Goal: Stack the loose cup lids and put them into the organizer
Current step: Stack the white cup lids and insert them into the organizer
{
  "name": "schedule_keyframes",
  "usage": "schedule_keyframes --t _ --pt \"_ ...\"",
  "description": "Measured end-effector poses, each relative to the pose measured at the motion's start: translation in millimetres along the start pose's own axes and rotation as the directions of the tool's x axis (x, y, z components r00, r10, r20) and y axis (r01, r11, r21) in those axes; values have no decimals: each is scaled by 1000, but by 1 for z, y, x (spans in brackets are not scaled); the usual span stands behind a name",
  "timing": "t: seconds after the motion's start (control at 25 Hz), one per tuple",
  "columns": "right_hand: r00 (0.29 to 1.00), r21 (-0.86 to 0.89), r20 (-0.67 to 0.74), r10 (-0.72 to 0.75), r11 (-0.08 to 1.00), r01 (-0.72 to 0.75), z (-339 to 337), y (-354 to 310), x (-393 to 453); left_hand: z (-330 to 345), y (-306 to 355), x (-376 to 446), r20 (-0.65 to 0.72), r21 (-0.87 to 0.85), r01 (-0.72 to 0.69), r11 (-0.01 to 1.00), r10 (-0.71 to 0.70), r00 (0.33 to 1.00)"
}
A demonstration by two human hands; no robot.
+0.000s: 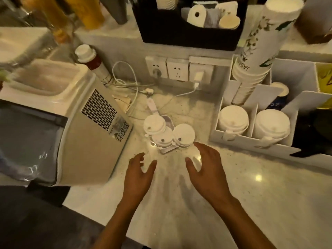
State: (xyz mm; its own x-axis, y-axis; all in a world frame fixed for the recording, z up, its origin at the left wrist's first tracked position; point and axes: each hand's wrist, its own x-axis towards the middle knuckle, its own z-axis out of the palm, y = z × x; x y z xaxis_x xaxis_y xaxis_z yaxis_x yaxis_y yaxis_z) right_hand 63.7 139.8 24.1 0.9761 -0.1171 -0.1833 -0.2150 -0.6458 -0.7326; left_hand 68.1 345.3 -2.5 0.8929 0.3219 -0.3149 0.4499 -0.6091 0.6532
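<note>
Several loose white cup lids [166, 134] lie in a small pile on the pale stone counter [251, 194], some overlapping, one [154, 124] raised at the left and one [183, 133] at the right. My left hand [141, 169] hovers just in front of the pile at the left, fingers spread and empty. My right hand [204, 164] is at the pile's right front, fingers apart, touching or nearly touching the nearest lid. The white organizer [239, 141] stands to the right, with two stacks of lids [234, 118] in its front compartments.
A beige machine [93, 126] with a vent grille stands close on the left. Wall sockets [177, 70] with white cables are behind the pile. A stack of paper cups [260, 51] leans in the organizer. A black caddy [188, 26] sits on the upper ledge.
</note>
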Motion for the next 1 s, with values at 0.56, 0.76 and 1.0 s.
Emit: schedule_keyframes --t 0.56,0.76,1.0 --pt "970 -427 218 -112 882 198 73 -67 162 17 23 120 32 -307 227 924 -228 973" --pt "970 -354 229 -84 921 164 75 -74 157 11 32 114 -37 -359 170 918 -196 980" --pt "991 -46 115 -61 997 67 45 -93 108 -21 39 79 -24 -652 92 753 -142 990"
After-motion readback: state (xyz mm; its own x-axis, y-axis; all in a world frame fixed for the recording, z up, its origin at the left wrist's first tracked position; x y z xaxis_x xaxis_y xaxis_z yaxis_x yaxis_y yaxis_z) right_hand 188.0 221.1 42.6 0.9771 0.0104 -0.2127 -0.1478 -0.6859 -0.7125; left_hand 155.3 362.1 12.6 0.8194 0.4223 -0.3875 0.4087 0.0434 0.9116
